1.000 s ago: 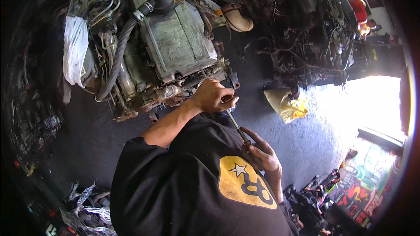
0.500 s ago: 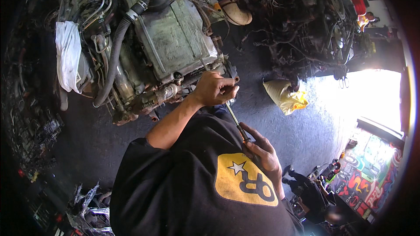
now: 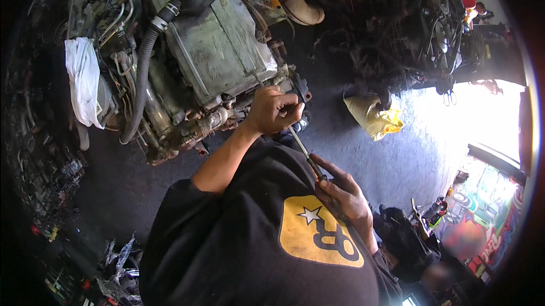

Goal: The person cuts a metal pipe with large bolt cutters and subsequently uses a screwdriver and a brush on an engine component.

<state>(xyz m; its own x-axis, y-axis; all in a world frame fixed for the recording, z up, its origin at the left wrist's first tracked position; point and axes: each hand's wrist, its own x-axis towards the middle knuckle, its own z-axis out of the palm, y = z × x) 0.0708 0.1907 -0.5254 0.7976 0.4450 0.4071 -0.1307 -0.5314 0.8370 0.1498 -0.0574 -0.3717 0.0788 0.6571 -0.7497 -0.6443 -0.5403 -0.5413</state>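
Overhead, looking down on two bare hands working a long thin tool (image 3: 301, 146) at the edge of a grimy engine (image 3: 210, 56). Left hand (image 3: 273, 111) closed into a fist around the upper part of the metal shaft, knuckles just beside the engine's lower right corner. Right hand (image 3: 342, 196) lower and nearer the body, fingers wrapped around the handle end, resting against a black shirt (image 3: 238, 249) with a yellow patch. Tool slanting from the left fist down and to the right into the right hand; far tip hidden behind the left fist, so contact with the engine cannot be told. Engine lying on a dark floor (image 3: 340, 153), with a ribbed black hose (image 3: 139, 87) curving down its left side and a white rag (image 3: 84, 82) draped at its far left edge. To the right of the hands, well apart, a crumpled yellow bag (image 3: 372, 116) on the floor beside a patch of bright daylight. Behind, at upper right, a dark tangle of wires and parts (image 3: 392, 33).
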